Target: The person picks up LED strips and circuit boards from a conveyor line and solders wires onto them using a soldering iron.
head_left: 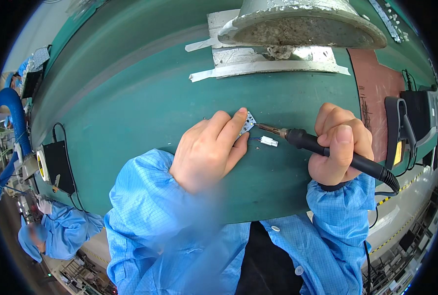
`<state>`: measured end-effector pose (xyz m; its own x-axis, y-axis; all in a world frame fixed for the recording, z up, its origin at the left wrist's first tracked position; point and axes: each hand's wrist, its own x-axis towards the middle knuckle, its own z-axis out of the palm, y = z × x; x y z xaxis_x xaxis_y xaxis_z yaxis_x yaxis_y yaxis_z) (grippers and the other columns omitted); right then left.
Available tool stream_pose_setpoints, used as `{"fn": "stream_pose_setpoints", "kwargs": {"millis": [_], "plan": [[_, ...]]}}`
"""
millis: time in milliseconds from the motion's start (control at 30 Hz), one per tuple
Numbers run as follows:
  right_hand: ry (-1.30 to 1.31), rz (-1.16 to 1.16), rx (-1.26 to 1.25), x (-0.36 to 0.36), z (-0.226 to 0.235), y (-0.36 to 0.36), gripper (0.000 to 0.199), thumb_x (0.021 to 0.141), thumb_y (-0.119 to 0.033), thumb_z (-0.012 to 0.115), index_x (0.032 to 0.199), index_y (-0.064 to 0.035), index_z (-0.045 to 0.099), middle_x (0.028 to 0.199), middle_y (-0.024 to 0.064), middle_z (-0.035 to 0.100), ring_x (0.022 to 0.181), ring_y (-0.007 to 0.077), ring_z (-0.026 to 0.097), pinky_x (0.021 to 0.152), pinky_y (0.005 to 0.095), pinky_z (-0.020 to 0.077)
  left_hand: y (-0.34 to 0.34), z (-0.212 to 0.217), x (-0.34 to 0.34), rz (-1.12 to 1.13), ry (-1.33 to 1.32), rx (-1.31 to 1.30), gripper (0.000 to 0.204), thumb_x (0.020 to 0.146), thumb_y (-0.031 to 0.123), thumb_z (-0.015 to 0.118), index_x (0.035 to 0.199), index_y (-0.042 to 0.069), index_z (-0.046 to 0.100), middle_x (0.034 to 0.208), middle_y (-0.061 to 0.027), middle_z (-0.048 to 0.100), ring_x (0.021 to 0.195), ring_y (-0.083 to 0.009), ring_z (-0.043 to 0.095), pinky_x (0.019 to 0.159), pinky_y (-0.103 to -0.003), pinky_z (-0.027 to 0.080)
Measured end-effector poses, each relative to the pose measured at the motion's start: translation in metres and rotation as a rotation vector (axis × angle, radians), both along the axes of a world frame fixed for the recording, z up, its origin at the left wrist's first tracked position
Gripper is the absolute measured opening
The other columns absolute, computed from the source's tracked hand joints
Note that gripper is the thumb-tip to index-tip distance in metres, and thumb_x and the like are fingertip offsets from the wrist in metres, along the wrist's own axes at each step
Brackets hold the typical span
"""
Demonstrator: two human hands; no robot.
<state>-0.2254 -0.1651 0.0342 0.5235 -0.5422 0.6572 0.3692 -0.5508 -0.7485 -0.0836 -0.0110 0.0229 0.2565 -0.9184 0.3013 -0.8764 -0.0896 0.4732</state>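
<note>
Between the thumb and fingers of my left hand [209, 147] is a small white circuit board [249, 123], held down near the middle of the green mat. Part of the board is hidden under the fingers. A white plug connector [268, 141] on short thin wires lies just right of the left thumb. My right hand [344, 142] is wrapped round the black handle of a soldering iron [302, 139]. The iron points left, and its metal tip is at the right edge of the board; whether it touches cannot be made out.
A grey fume hood [302, 29] with a dirty rim overhangs the far side, above white-taped sheets. A reddish-brown mat [379, 91] and a black iron stand [398, 128] are at right. A black box [58, 167] with a cable sits left, near a co-worker in blue [66, 228].
</note>
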Motion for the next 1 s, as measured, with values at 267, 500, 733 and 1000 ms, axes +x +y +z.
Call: {"fn": "stream_pose_setpoints", "kwargs": {"millis": [267, 500, 733, 1000], "plan": [[-0.008, 0.007, 0.025, -0.001, 0.0, 0.001, 0.03, 0.093, -0.012, 0.041, 0.065, -0.0009, 0.038, 0.054, 0.0082, 0.039, 0.044, 0.0136, 0.034, 0.041, 0.0293, 0.0246, 0.0, 0.0, -0.001, -0.004, -0.004, -0.007, 0.042, 0.073, 0.003, 0.071, 0.114, 0.0, 0.061, 0.077, -0.0108, 0.055, 0.06, -0.0271, 0.056, 0.054, -0.036, 0.047], [-0.087, 0.019, 0.026, 0.001, -0.005, -0.003, 0.026, 0.089, -0.002, 0.047, 0.065, -0.0009, 0.038, 0.048, 0.0059, 0.042, 0.039, 0.013, 0.034, 0.036, 0.0282, 0.0232, 0.001, -0.002, -0.002, -0.007, -0.003, -0.004, 0.042, 0.074, 0.003, 0.071, 0.114, 0.001, 0.06, 0.078, -0.0107, 0.055, 0.061, -0.0273, 0.057, 0.053, -0.036, 0.047], [-0.057, -0.002, 0.1, 0.002, -0.001, -0.005, 0.029, 0.091, -0.009, 0.043, 0.064, -0.0027, 0.035, 0.051, 0.0066, 0.038, 0.043, 0.0136, 0.033, 0.041, 0.03, 0.0242, 0.002, 0.0, 0.003, 0.001, -0.013, -0.004, 0.042, 0.074, 0.004, 0.071, 0.114, 0.001, 0.061, 0.078, -0.0109, 0.055, 0.061, -0.0276, 0.057, 0.054, -0.036, 0.047], [-0.323, -0.314, 0.229, -0.027, 0.024, -0.057, 0.03, 0.091, -0.008, 0.042, 0.062, -0.0051, 0.034, 0.056, 0.0018, 0.034, 0.051, 0.0096, 0.029, 0.048, 0.0281, 0.0215, 0.001, 0.024, -0.003, -0.008, -0.003, 0.065, 0.041, 0.075, 0.003, 0.071, 0.113, -0.004, 0.06, 0.078, -0.0142, 0.058, 0.063, -0.0325, 0.058, 0.057, -0.036, 0.048]]}}
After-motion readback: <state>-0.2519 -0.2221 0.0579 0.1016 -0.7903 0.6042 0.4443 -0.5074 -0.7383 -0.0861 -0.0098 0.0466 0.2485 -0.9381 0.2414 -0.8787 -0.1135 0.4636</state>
